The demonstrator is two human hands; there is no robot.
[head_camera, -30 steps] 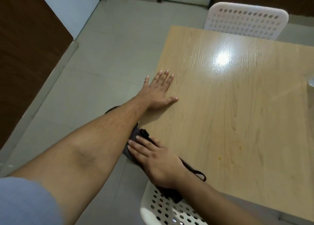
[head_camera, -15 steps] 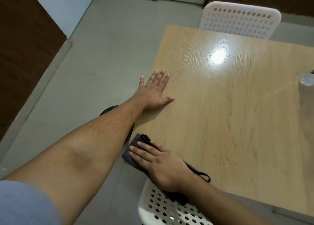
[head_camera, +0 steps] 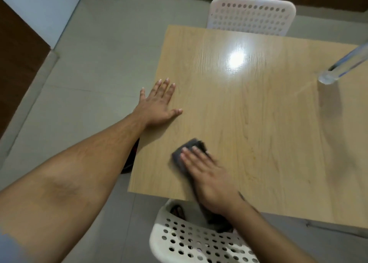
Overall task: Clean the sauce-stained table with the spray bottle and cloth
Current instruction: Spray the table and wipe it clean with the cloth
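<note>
While flat, the right hand [head_camera: 211, 177] fingers [head_camera: 192, 156] cover the cloth [head_camera: 187, 150].

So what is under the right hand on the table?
Under the right hand lies a dark grey cloth, pressed flat on the wooden table. Its far end shows past the fingertips; the rest is covered by the palm, and so is the wood beneath it.

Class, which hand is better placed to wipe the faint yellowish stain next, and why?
Right hand: it presses the dark cloth flat, beside the stain. The left hand lies empty at the table edge, farther away.
</note>
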